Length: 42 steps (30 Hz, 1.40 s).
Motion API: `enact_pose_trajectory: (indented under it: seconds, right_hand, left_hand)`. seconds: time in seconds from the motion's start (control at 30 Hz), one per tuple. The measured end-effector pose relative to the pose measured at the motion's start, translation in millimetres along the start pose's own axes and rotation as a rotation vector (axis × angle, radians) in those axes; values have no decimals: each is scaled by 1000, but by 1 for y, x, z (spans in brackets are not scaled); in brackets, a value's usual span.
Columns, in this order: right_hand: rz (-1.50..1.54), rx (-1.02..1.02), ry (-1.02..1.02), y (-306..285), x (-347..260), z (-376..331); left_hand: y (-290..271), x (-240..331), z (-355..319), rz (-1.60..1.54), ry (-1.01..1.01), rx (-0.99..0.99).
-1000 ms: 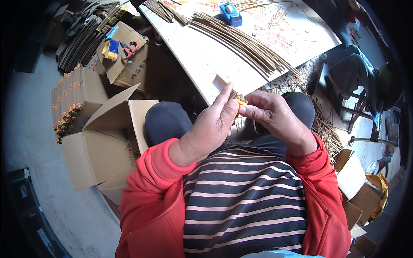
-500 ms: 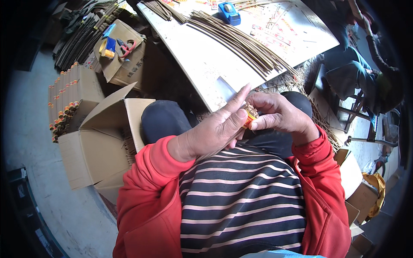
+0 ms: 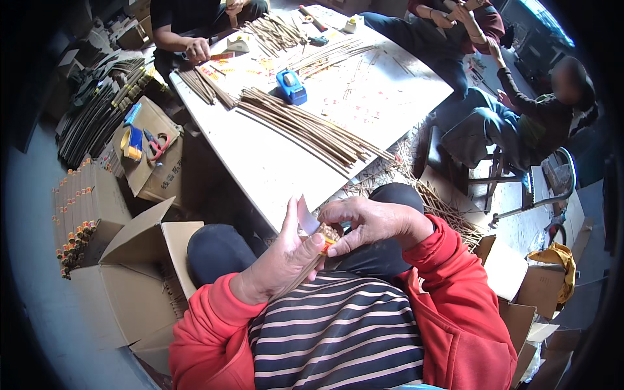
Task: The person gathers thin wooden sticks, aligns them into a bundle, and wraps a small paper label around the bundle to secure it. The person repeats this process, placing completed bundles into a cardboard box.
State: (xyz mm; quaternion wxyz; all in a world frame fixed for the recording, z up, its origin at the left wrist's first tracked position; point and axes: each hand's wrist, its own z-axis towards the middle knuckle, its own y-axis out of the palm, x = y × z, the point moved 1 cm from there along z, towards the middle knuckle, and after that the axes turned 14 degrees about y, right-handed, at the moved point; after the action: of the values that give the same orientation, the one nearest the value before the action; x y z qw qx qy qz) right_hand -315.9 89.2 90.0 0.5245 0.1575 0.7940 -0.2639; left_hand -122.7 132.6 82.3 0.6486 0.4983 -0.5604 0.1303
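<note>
A bundle of thin brown sticks point(image 3: 330, 232) lies slantwise over my lap, its end pointing up and away from me. Round it near that end runs a red and yellow paper band point(image 3: 327, 247). My left hand point(image 3: 286, 257) is wrapped about the bundle, thumb along its side and forefinger stretched out. With thumb and fingers, my right hand point(image 3: 370, 224) grips the banded end. The lower part of the bundle is mostly hidden by my left hand and wrist.
Loose brown sticks point(image 3: 305, 130) and a blue tape dispenser point(image 3: 291, 88) lie on the white table point(image 3: 266, 162). An open carton point(image 3: 123, 305) stands at my left, near stacked banded bundles point(image 3: 78, 221). Red-handled scissors point(image 3: 156, 146) rest on another box. Other people sit around the table.
The view has shifted upward and to the right, showing more of the table and other people. Both hands stay on the bundle, with my left forefinger now pointing more upright.
</note>
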Motion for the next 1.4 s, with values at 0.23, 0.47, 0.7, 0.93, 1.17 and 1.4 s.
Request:
enact_pose_trajectory:
  seconds: [0.23,0.47,0.7,0.93,1.17,1.4]
  right_hand:
    - [-153,-88,52,-10,-13,-12]
    - [-436,-41,-203,-6,-19,-13]
    - [-444,55,-180,1,-18,-23]
    - [-221,125,-8,2,-28,-22]
    - [547,156,195,22,-6,-21]
    - [434,187,145,22,-11,-15]
  left_hand:
    - [7,-7,5,-74,-165,41]
    - [-1,-27,8,-20,-147,-90]
    - [2,-30,6,-19,-111,-117]
    - [10,-12,2,-152,-65,-21]
    - [7,-15,-2,-33,-54,48]
    - [-1,-19,-4,-107,-2,-49]
